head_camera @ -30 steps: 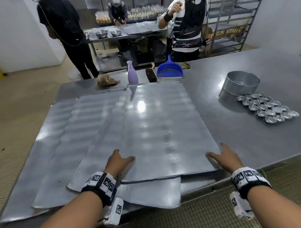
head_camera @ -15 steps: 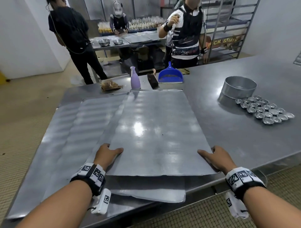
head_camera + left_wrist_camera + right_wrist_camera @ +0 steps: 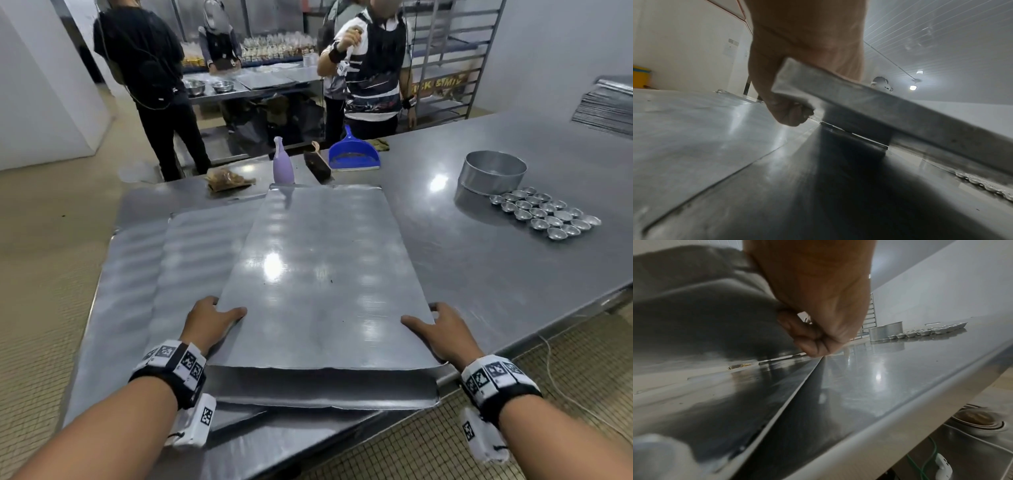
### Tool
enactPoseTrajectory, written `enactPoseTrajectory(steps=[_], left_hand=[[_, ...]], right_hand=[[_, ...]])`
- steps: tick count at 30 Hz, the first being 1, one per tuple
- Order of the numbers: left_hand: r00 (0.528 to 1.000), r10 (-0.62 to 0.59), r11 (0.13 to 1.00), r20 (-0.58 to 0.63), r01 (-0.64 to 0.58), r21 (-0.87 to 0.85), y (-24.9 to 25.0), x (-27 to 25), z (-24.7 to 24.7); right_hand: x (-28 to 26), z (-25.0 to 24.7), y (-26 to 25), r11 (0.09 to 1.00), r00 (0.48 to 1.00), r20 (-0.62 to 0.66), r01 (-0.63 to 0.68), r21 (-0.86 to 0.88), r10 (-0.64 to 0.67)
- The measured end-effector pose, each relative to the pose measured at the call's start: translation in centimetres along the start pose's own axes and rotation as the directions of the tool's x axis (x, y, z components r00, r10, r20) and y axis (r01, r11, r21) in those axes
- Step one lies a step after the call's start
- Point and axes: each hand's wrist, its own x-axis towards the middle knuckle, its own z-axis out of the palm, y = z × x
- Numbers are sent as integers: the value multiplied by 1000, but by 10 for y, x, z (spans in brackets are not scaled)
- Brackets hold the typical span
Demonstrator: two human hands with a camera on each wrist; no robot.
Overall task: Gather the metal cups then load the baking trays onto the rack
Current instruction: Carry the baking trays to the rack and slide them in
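A flat metal baking tray (image 3: 318, 274) is raised at its near end above more trays (image 3: 191, 253) lying on the steel table (image 3: 479, 267). My left hand (image 3: 210, 320) grips its left edge, thumb on top and fingers curled beneath, as the left wrist view shows (image 3: 789, 113) with the tray's rim (image 3: 879, 104) across the palm. My right hand (image 3: 442, 329) grips the right edge the same way (image 3: 813, 344). Several small metal cups (image 3: 544, 212) sit in rows at the right of the table, also seen in the right wrist view (image 3: 927, 331).
A round metal tin (image 3: 493, 171) stands behind the cups. A purple bottle (image 3: 283, 166), a brush (image 3: 317, 162), a blue dustpan (image 3: 354, 150) and a crumpled bag (image 3: 227, 178) lie at the far edge. Three people work beyond. A rack (image 3: 452, 58) stands at the back; stacked trays (image 3: 606, 106) at far right.
Both hands have lifted the top tray's near end and swung it to the right, squarer to me. It now stands higher off the trays beneath.
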Motion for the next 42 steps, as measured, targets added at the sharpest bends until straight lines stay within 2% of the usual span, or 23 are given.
enactPoseTrajectory(steps=[7, 12, 15, 21, 31, 38, 42], left_hand=[[999, 31, 998, 18, -32, 49, -8, 14, 0], [995, 0, 957, 99, -29, 287, -27, 32, -3], [995, 26, 937, 96, -58, 345, -33, 34, 0], [994, 28, 965, 104, -54, 258, -28, 33, 8], [983, -48, 995, 176, 63, -83, -36, 41, 13], [981, -74, 984, 182, 101, -147, -10, 24, 31], [986, -78, 982, 150, 102, -160, 11, 3, 57]], right_hand=[[3, 16, -10, 996, 999, 26, -45, -81, 48], [10, 25, -4, 970, 995, 23, -92, -224, 99], [15, 30, 2, 976, 994, 25, -95, -197, 102], [19, 37, 2, 979, 986, 49, -149, -139, 158], [31, 26, 8, 976, 992, 97, -54, -211, 75], [57, -5, 25, 977, 991, 132, 58, -203, -32], [81, -36, 41, 972, 983, 165, 111, -207, -77]])
